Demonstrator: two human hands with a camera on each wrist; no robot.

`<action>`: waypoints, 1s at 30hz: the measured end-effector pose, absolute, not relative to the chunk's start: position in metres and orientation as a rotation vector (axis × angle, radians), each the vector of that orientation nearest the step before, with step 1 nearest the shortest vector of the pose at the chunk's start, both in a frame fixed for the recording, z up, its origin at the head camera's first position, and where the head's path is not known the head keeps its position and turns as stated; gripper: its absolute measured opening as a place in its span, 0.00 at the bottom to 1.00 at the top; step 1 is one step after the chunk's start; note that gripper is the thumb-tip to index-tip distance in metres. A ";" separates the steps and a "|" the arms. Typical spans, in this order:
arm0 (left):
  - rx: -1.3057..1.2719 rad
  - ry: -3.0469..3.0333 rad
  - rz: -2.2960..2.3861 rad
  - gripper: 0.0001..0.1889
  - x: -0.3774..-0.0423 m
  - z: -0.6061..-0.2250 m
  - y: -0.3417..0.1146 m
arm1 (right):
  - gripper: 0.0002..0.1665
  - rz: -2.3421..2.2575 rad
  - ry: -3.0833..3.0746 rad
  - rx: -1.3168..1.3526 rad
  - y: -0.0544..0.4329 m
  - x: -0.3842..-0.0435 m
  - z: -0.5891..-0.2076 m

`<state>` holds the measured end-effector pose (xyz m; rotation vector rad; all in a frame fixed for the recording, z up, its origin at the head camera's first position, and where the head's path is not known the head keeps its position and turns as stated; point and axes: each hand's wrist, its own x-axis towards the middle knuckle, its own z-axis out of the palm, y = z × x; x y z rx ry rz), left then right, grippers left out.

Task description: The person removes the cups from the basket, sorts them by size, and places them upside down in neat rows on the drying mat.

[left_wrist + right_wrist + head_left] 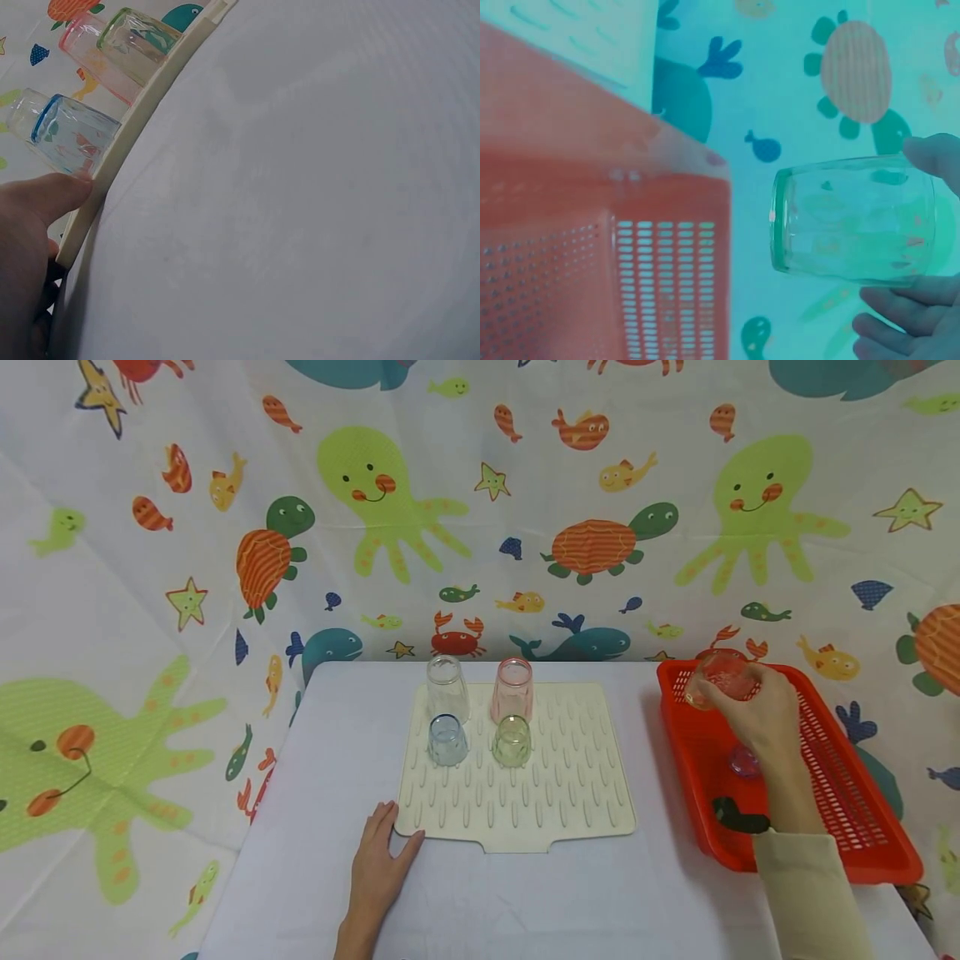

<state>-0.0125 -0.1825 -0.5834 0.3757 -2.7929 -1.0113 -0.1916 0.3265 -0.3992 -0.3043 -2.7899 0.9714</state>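
My right hand [768, 718] grips a see-through drinking glass [705, 687] above the far end of the red basket [681, 768]. In the right wrist view, the thumb and fingers hold this glass [847, 221] near one end, with its rim pointing away from the palm. At the near left corner of the cream draining board [577, 802] rests my left hand [378, 864], fingers relaxed; its thumb [64, 193] touches the board's edge. On the board stand a tall clear glass [447, 695], a tall pink glass [513, 695], a short blue glass [447, 743] and a short yellow-green glass [512, 745].
Inside the basket lies a small purple glass [744, 762], partly behind the right forearm. The basket's raised, perforated walls stand at the table's right side. A patterned sea-animal curtain [480, 468] hangs behind the white table [600, 893].
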 end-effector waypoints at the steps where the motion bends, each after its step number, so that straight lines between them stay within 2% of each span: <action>1: 0.377 -2.795 -1.009 0.39 -0.013 -0.583 -0.182 | 0.60 0.972 -2.791 -0.301 0.325 -0.190 -0.398; 9: 0.383 -2.798 -1.009 0.40 -0.013 -0.585 -0.183 | 0.61 1.021 -2.794 -0.291 0.311 -0.183 -0.390; 30: 0.380 -2.797 -1.000 0.39 -0.013 -0.586 -0.182 | 0.51 0.970 -2.741 -0.064 0.275 -0.158 -0.374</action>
